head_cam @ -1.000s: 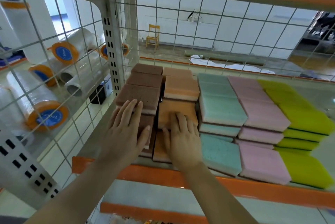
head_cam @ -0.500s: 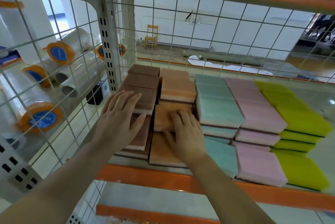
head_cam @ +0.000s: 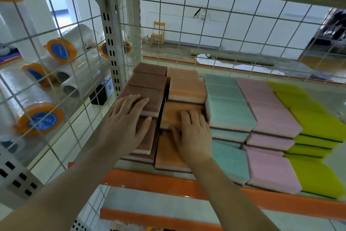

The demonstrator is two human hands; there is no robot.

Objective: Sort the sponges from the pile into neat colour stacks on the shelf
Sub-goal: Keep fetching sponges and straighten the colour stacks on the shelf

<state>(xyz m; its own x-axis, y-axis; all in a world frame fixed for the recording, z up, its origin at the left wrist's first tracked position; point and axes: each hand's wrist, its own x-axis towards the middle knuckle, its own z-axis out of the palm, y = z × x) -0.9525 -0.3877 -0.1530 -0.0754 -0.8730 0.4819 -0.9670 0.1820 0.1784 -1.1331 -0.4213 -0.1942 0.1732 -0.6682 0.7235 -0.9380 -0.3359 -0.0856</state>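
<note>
both hands are lying flat with straight fingers, left hand (head_cam: 123, 126) pressing the brown sponges (head_cam: 148, 88), right hand (head_cam: 192, 131) pressing the orange sponges (head_cam: 185, 88) just right of them.

Resting the left hand (head_cam: 123, 124) on the leftmost sponge column (head_cam: 148, 81), the right hand (head_cam: 192, 133) on the second column (head_cam: 187, 90) just beside it. Filling the shelf (head_cam: 149, 180) rightward with three more columns (head_cam: 269, 114), touching side by side. Keeping film rolls (head_cam: 39, 116) left of the upright post (head_cam: 112, 43).

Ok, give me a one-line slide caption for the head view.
Left hand flat on the brown sponges, right hand on the orange sponges, beside teal, pink and yellow-green stacks.
</note>
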